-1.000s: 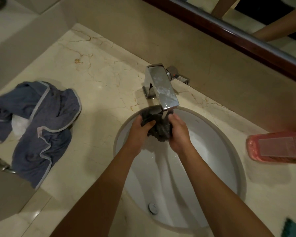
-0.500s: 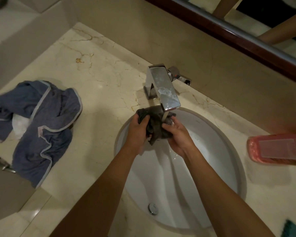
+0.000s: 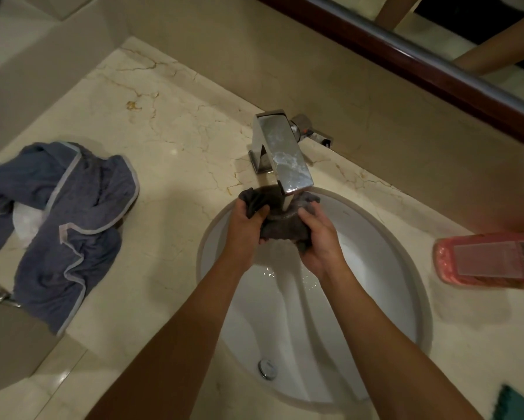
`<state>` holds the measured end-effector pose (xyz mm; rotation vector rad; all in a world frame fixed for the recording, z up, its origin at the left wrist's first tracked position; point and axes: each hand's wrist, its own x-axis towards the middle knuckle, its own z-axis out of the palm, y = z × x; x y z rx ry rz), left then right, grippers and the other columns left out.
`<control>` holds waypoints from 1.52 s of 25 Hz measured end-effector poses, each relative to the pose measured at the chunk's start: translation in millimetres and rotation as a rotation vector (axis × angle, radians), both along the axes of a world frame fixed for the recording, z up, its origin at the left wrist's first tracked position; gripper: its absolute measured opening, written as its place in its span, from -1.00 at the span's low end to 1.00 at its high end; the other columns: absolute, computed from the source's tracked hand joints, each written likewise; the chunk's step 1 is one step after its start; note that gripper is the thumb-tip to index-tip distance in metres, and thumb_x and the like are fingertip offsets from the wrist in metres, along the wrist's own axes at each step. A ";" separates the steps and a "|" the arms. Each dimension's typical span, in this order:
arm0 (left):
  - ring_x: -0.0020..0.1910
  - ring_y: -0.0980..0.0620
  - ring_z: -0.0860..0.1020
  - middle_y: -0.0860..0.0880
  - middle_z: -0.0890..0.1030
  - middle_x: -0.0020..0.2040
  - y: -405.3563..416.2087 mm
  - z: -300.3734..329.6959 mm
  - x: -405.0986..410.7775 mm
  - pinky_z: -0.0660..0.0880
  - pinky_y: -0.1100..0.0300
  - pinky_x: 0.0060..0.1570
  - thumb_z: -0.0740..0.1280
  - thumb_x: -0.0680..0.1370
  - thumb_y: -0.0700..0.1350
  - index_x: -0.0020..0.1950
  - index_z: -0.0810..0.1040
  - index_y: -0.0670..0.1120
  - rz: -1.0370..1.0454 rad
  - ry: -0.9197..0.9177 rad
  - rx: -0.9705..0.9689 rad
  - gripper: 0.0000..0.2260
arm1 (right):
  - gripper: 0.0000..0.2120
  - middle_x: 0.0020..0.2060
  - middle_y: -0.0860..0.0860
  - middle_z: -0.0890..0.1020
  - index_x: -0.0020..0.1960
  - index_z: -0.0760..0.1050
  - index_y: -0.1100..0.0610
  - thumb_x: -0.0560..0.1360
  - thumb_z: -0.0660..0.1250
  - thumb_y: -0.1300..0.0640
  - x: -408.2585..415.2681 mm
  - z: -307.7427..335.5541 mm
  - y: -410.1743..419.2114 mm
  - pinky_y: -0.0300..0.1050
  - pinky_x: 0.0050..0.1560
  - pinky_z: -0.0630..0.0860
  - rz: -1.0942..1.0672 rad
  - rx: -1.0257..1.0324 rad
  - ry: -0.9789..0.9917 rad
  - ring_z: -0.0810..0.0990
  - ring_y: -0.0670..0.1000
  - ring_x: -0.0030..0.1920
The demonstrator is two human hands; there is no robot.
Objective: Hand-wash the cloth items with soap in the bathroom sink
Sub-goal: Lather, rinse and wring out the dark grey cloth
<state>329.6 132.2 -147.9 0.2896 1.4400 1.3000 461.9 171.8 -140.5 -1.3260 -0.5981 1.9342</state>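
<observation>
A small dark grey cloth point(image 3: 282, 227) is bunched up under the spout of the chrome tap point(image 3: 282, 159), and water runs onto it. My left hand point(image 3: 244, 231) grips its left end, my right hand point(image 3: 320, 242) its right end. Both hands are over the back of the white oval sink point(image 3: 385, 298). Water drips from the cloth into the basin. A blue-grey garment with pale trim point(image 3: 63, 219) lies crumpled on the marble counter at the left.
A pink soap bottle point(image 3: 491, 260) lies on its side on the counter to the right of the sink. The drain plug point(image 3: 267, 368) sits at the basin's near side. A teal cloth corner point(image 3: 517, 406) shows at bottom right. A mirror runs along the back wall.
My hands have spread the cloth a little wider under the tap. My right hand has turned and moved lower and to the right. More water now flows off the cloth.
</observation>
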 end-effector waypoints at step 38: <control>0.11 -0.16 0.64 -0.15 0.68 0.12 -13.7 2.9 23.9 0.60 0.03 -0.02 0.18 0.62 0.29 0.19 0.65 -0.03 -0.083 -0.170 -0.423 -0.53 | -0.74 0.10 0.26 0.62 0.18 0.52 0.23 0.54 0.30 0.15 -5.2 16.9 -21.5 0.13 0.21 0.58 -0.025 -0.071 0.208 0.63 0.20 0.13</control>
